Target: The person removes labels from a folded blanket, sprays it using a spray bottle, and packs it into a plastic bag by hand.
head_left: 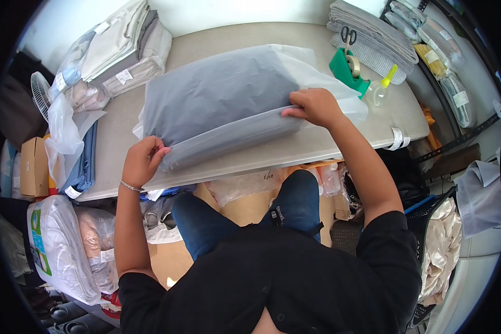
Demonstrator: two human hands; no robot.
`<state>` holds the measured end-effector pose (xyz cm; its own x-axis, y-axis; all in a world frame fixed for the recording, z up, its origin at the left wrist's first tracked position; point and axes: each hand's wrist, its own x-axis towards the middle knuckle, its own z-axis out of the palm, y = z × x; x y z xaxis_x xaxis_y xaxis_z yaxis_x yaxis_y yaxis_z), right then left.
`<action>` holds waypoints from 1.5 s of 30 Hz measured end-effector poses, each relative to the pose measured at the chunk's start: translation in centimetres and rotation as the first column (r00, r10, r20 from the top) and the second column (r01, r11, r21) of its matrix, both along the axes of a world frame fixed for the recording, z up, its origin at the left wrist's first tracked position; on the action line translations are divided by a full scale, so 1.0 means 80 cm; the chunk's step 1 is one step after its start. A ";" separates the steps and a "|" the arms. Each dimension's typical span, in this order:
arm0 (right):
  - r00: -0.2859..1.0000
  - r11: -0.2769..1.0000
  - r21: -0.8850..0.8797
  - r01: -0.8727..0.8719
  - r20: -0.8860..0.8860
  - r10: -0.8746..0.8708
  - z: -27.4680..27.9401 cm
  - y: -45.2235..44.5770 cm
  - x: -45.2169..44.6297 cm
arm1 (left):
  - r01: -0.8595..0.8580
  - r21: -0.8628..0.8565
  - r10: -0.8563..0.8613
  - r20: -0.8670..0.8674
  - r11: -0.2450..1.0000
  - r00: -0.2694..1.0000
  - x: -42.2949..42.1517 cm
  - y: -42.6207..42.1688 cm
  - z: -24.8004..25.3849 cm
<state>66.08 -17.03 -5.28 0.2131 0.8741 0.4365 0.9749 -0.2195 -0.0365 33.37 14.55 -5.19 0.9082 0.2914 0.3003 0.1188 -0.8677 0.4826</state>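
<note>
A dark grey folded fabric in a frosted plastic bag [222,92] lies across the table in front of me. Along its near side runs a folded strip of the plastic. My left hand [143,160] pinches the left end of this strip between thumb and fingers. At the strip's right end, my right hand [314,107] is closed on the plastic too, thumb pointing left. Loose clear plastic spreads beyond the fabric on the right, under and past my right hand. The fabric itself is seen only through the film.
Behind the right end stand a green tape dispenser [348,72] with scissors [348,37] and a spray bottle [379,92]. Folded grey textiles [373,36] are at the back right. Stacked packed fabrics [122,50] and a cardboard box [34,167] sit to the left.
</note>
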 end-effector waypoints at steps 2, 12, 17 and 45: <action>1.000 1.000 0.015 -0.023 0.009 0.023 0.003 -0.006 0.006 | 0.010 -0.029 -0.010 -0.001 1.000 1.000 0.000 0.005 0.000; 0.858 0.904 0.282 0.320 -0.492 -0.151 -0.035 -0.179 0.043 | 0.006 -0.085 -0.006 -0.006 0.996 1.000 -0.001 0.037 -0.004; 0.359 0.781 0.387 0.489 -0.906 0.225 -0.086 -0.199 0.044 | 0.011 -0.066 -0.013 -0.022 0.998 1.000 0.000 0.048 -0.005; 0.427 0.642 0.641 0.421 -0.765 0.482 -0.086 -0.228 0.024 | 0.001 -0.100 -0.007 -0.055 0.995 0.998 0.005 0.067 -0.006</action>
<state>67.99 -35.23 -12.15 0.8084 0.4040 0.4281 0.2951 0.3511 -0.8886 33.76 19.94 -5.66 0.9239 0.3137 0.2194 0.1440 -0.8159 0.5600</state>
